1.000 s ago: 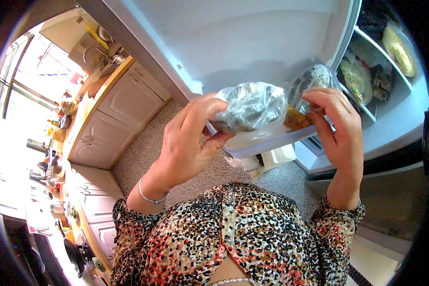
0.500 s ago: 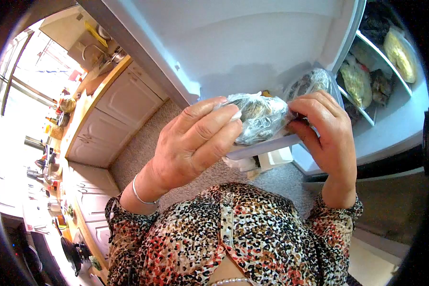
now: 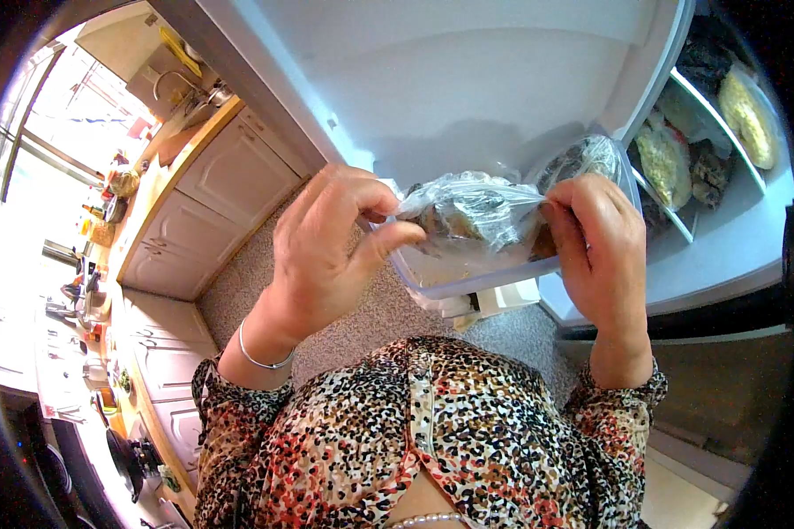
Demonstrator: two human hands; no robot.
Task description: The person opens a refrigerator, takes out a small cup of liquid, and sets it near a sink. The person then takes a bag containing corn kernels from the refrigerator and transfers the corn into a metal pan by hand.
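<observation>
1. My patterned blouse fills the bottom of the view, a bangle on my left wrist
2. My left hand pinches one end of a clear plastic bag between thumb and fingers, closed on the film
3. My right hand has its fingers curled tight on the bag's other end, so the bag is stretched between both hands
4. The bag, with dark food inside, sits just over a clear drawer pulled out of the freezer
5. Beyond, freezer shelves hold more bagged food; far left, a tabletop runs under a bright window
</observation>
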